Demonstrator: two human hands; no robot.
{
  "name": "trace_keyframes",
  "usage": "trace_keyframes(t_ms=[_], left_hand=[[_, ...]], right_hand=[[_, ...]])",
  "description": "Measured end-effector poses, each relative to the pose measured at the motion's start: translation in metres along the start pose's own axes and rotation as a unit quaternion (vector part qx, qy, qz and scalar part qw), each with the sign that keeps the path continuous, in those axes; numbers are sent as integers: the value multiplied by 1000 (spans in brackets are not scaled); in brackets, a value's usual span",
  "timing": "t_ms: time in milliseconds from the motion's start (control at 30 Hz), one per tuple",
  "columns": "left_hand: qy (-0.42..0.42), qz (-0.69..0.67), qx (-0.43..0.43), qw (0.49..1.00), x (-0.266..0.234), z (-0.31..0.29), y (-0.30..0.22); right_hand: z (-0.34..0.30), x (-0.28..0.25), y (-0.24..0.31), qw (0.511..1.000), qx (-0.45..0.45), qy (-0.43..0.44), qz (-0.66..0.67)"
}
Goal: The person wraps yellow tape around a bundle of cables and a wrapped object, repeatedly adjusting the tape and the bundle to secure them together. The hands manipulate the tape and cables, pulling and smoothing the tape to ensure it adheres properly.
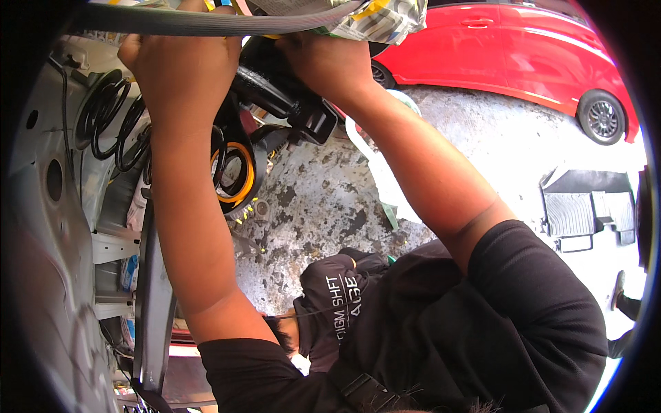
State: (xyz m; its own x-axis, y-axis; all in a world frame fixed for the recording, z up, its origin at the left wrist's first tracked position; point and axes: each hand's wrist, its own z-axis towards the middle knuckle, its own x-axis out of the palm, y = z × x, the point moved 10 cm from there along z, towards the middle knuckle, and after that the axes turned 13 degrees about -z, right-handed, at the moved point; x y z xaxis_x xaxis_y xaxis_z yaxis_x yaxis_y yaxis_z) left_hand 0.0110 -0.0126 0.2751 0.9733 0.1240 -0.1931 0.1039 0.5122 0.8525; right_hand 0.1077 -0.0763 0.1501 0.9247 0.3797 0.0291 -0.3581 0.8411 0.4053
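Both my arms reach up to the top of the view. My left hand (184, 76) is curled behind a dark grey curved edge strip (255, 26), which hides most of its fingers. My right hand (332, 65) is bent closed just below the same strip, beside crumpled newspaper (382, 20) with yellow tape. What either hand grips is hidden. Between my wrists shows a glossy black shock absorber (265, 93) with a bracket at its lower end. A black coil spring (110, 120) stands left of my left wrist, and a black ring part with an orange band (242, 180) hangs right of that forearm.
Grey car body metal (48, 227) fills the left side. Below, a person in a black shirt (334, 289) is bent low over the stained floor (310, 193). A red car (496, 48) stands at upper right, with black floor mats (589, 206) below it.
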Motion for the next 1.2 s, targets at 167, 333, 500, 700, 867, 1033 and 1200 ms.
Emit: trace_keyframes(t_ms=[167, 333, 500, 700, 867, 1033, 1200], left_hand=[[9, -10, -105, 994, -7, 19, -6], [17, 23, -115, 993, -4, 24, -4], [-24, 36, -138, 989, -6, 25, 1], [-52, 24, -81, 995, -2, 26, 8], [-28, -6, -14, 999, 4, 20, 11], [-19, -32, 6, 999, 3, 20, 20], [-15, -46, 16, 999, 2, 17, 28]], right_hand=[[5, -6, -2, 1000, 3, -11, 19], [3, -3, 3, 1000, 4, 4, 7], [4, 2, 2, 1000, 4, 8, 24], [2, 1, 1, 1000, 3, -13, 20], [3, -3, 5, 999, -10, -41, 5], [3, -5, 3, 998, -15, -52, 22], [3, 1, 2, 999, -20, -41, 9]])
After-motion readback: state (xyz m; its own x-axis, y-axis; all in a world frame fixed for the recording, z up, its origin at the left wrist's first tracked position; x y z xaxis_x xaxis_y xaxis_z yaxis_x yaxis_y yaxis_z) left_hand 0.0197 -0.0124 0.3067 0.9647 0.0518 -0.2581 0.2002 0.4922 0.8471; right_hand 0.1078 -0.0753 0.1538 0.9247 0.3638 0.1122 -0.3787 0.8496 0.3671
